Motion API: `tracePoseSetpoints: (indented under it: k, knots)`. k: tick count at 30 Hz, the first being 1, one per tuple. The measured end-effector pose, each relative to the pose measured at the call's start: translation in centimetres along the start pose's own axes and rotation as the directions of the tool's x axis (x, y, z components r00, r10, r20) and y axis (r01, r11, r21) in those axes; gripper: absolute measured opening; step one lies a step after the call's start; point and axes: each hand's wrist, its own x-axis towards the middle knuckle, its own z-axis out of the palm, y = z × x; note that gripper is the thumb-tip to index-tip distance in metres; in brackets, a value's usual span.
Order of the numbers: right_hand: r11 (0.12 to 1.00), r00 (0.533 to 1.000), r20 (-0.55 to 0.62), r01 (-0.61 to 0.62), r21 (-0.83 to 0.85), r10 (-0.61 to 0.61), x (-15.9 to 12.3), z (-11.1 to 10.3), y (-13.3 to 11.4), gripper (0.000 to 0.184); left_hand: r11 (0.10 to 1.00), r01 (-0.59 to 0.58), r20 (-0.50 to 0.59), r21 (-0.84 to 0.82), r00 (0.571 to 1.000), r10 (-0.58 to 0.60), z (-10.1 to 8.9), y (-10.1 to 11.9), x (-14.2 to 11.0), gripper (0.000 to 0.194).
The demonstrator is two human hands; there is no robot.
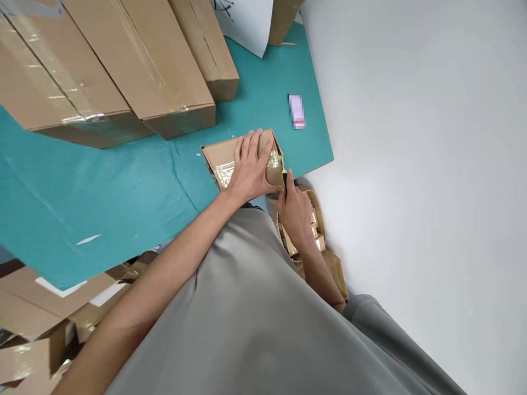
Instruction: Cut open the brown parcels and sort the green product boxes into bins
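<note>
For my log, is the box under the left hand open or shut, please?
The box looks shut on top: tape shows either side of the left hand. I cannot tell about its right edge.

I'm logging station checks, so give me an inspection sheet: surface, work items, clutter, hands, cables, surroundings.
Surface: teal tabletop, creased.
Work items: small taped cardboard box; yellow-and-black tool at its right edge, probably a cutter.
Clutter: larger taped cartons, marked white sheet, blurred slip, white scrap.
Hands: left hand spread on box; right hand gripping tool.
Cables: nothing seen.
Surroundings: lower cartons at left; open carton with small boxes beneath right hand; pale surface at right.
</note>
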Motion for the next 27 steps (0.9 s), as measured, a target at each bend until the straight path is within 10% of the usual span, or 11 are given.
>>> tracePoseSetpoints:
  k: [27]
  knots:
    - [0.963, 0.963, 0.212, -0.115, -0.244, 0.169, -2.6, -4.0, -5.7, 0.07, 1.0, -0.016, -0.034, 0.016, 0.999, 0.017, -1.0, -0.3, -3.1, 0.135]
